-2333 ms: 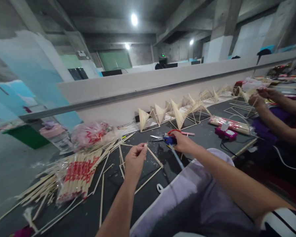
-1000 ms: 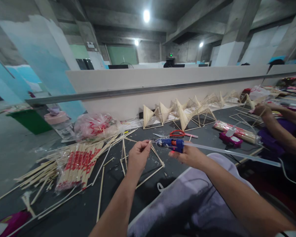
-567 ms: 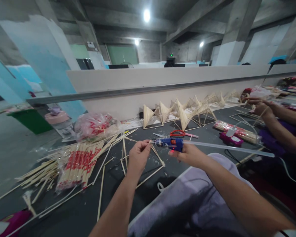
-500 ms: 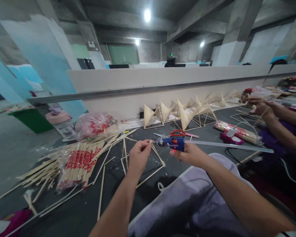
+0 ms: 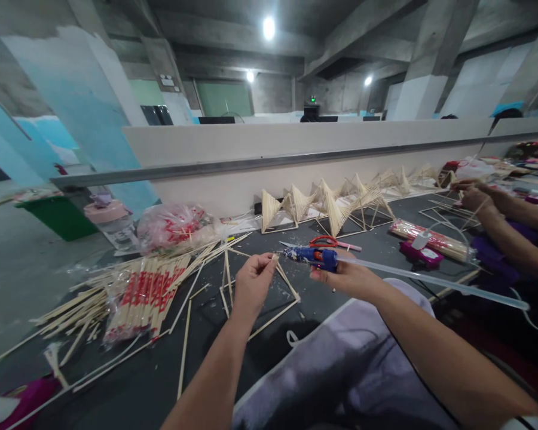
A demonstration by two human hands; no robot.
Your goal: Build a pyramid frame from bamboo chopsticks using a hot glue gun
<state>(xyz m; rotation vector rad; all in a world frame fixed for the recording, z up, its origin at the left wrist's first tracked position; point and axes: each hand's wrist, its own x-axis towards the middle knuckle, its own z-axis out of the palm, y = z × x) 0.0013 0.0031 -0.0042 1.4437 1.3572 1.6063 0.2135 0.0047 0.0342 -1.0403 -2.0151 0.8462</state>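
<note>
My left hand (image 5: 253, 282) pinches the top of a frame of thin wooden sticks (image 5: 273, 321) between thumb and fingertips. The frame stands on the dark table, partly hidden behind that hand. In my right hand (image 5: 356, 278) is a blue hot glue gun (image 5: 311, 255), its nozzle pointing left, just right of the pinched joint. A long translucent glue stick (image 5: 430, 276) runs out of the gun's back to the right. Scissors with red handles (image 5: 323, 241) lie behind the gun.
Bagged sticks with red wrappers (image 5: 146, 292) and loose sticks (image 5: 78, 310) lie at left. Finished twisted stick models (image 5: 332, 209) line the white partition (image 5: 296, 140). At right, a bundle of sticks (image 5: 430, 239) lies near a co-worker's hands (image 5: 475, 197).
The glue gun has shifted slightly right, away from my left fingertips. Its glue stick now slopes down further at the rear. My left hand has stayed in place.
</note>
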